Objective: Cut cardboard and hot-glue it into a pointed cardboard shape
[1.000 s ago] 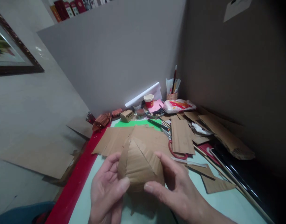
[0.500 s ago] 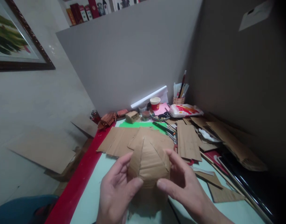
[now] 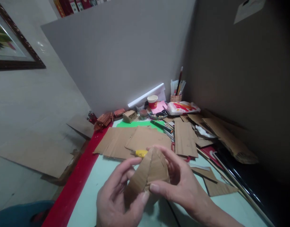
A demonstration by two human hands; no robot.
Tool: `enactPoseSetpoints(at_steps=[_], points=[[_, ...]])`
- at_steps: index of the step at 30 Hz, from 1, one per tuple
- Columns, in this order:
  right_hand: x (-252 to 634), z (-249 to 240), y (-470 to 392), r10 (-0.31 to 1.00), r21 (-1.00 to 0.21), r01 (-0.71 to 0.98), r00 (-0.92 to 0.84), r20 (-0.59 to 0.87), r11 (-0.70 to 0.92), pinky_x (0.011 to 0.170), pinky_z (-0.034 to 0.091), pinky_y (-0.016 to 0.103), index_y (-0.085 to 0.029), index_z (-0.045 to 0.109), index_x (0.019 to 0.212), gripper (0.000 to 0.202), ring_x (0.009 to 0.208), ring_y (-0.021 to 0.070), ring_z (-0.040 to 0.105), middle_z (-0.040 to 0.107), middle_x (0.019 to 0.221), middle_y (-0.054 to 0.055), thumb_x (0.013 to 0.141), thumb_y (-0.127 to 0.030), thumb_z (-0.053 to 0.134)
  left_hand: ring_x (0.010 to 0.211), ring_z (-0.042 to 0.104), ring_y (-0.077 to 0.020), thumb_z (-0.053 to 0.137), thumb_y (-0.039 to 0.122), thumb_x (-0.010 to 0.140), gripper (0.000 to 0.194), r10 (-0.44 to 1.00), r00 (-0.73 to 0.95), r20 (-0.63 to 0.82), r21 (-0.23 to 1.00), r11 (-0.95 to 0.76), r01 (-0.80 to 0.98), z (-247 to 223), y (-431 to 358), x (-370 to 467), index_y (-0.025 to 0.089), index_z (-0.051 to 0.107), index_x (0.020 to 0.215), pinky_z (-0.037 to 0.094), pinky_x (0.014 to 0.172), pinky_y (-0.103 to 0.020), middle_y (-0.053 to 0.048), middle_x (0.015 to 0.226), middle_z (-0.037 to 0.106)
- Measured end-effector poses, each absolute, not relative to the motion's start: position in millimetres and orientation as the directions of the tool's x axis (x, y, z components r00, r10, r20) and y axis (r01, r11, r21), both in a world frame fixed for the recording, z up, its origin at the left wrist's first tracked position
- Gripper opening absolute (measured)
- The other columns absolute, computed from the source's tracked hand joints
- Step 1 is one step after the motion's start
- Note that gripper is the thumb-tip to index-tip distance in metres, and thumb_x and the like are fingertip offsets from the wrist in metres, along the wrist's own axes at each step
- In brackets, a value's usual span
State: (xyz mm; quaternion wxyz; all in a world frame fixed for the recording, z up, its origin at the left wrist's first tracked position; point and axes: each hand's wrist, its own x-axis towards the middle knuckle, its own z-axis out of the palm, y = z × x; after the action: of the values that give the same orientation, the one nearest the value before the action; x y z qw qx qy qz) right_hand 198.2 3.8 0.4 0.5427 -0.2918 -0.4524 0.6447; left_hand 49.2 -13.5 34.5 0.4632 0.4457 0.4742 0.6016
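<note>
From the head camera: both hands grip one folded cardboard piece (image 3: 149, 171) just above the near edge of the table (image 3: 93, 201). The left hand (image 3: 116, 197) pinches its lower left corner, the right hand (image 3: 180, 186) wraps its right side. Its pointed end aims away toward the far edge, where flat cardboard sheets (image 3: 126, 142) lie.

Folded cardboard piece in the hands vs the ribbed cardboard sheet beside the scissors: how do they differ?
The folded cardboard piece is bent into angled, pointed panels; the ribbed cardboard sheet is one flat rectangle. The folded piece is held off the table between the left hand and right hand; the sheet lies untouched on the clutter. Both are brown corrugated cardboard.
</note>
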Motion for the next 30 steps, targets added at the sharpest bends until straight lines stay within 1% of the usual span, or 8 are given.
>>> enactPoseSetpoints(at_steps=[4,9,13,16,20,22,25,30], points=[[196.2,0.6,3.4,0.968,-0.895,-0.445,-0.233,0.096,-0.018,0.080,0.055,0.025,-0.025,0.048,0.129,0.070,0.092,0.0168,0.068,0.072,0.105,0.002,0.073,-0.028,0.090,0.072,0.075,-0.0218,0.093,0.017,0.050,0.049,0.979,-0.186,0.078,0.989,-0.099,-0.108,32.0,-12.6,49.9,0.026,0.080,0.096,0.059,0.069,-0.022,-0.003,0.079,0.078],[196.6,3.3,0.3,0.970,-0.893,-0.450,-0.221,0.105,-0.006,0.078,0.055,0.023,-0.026,0.048,0.127,0.066,0.091,0.0157,0.068,0.072,0.103,0.000,0.075,-0.027,0.089,0.091,0.077,-0.0323,0.093,0.026,0.058,0.040,0.977,-0.176,0.122,0.984,-0.143,-0.111,32.8,-12.2,49.2,0.024,0.082,0.097,0.062,0.080,-0.033,-0.009,0.098,0.082],[198.4,9.8,-0.8,0.971,-0.899,-0.438,-0.212,0.111,0.007,0.079,0.054,0.022,-0.024,0.057,0.120,0.051,0.091,0.0150,0.066,0.073,0.100,0.000,0.079,-0.030,0.086,0.101,0.075,-0.0321,0.092,0.028,0.061,0.035,0.965,-0.211,0.156,0.984,-0.170,-0.048,29.2,-11.8,45.5,0.028,0.085,0.095,0.060,0.089,-0.031,-0.008,0.106,0.082],[197.7,15.4,-1.4,0.967,-0.873,-0.488,-0.223,0.123,-0.002,0.076,0.054,0.020,-0.021,0.063,0.110,0.044,0.087,0.0135,0.065,0.073,0.098,0.001,0.076,-0.031,0.089,0.100,0.076,-0.0298,0.090,0.031,0.065,0.033,0.943,-0.224,0.247,0.968,-0.233,0.091,17.1,-12.0,38.3,0.028,0.085,0.097,0.059,0.092,-0.030,-0.007,0.108,0.082],[195.9,19.0,-2.8,0.978,-0.851,-0.524,-0.190,0.090,-0.024,0.067,0.051,0.014,-0.018,0.063,0.102,0.045,0.076,0.0089,0.061,0.070,0.087,-0.003,0.068,-0.022,0.092,0.100,0.076,-0.0254,0.082,0.029,0.076,0.030,0.909,-0.160,0.385,0.903,-0.336,0.267,-4.6,-12.0,28.6,0.026,0.083,0.105,0.057,0.096,-0.029,-0.007,0.112,0.081],[195.5,19.5,-2.8,0.980,-0.840,-0.541,-0.183,0.080,-0.033,0.066,0.050,0.013,-0.018,0.061,0.102,0.047,0.075,0.0083,0.061,0.069,0.085,-0.004,0.066,-0.018,0.092,0.101,0.076,-0.0254,0.081,0.027,0.077,0.029,0.898,-0.143,0.416,0.889,-0.369,0.270,-9.3,-11.6,29.0,0.026,0.082,0.106,0.058,0.096,-0.030,-0.007,0.112,0.081],[195.5,20.5,-2.0,0.984,-0.839,-0.543,-0.169,0.062,-0.040,0.068,0.052,0.014,-0.019,0.058,0.105,0.051,0.078,0.0096,0.062,0.071,0.089,-0.003,0.065,-0.018,0.090,0.099,0.076,-0.0275,0.079,0.031,0.079,0.028,0.903,-0.137,0.407,0.906,-0.380,0.186,-4.4,-10.2,37.9,0.024,0.081,0.107,0.061,0.090,-0.033,-0.008,0.109,0.081],[196.4,22.8,-1.5,0.987,-0.912,-0.410,-0.140,0.084,0.020,0.072,0.052,0.020,-0.019,0.062,0.104,0.036,0.083,0.0136,0.063,0.070,0.093,-0.001,0.073,-0.024,0.081,0.098,0.076,-0.0264,0.085,0.033,0.074,0.033,0.910,-0.179,0.373,0.928,-0.366,0.070,11.7,-8.4,51.7,0.027,0.080,0.106,0.062,0.086,-0.030,-0.006,0.107,0.080]])
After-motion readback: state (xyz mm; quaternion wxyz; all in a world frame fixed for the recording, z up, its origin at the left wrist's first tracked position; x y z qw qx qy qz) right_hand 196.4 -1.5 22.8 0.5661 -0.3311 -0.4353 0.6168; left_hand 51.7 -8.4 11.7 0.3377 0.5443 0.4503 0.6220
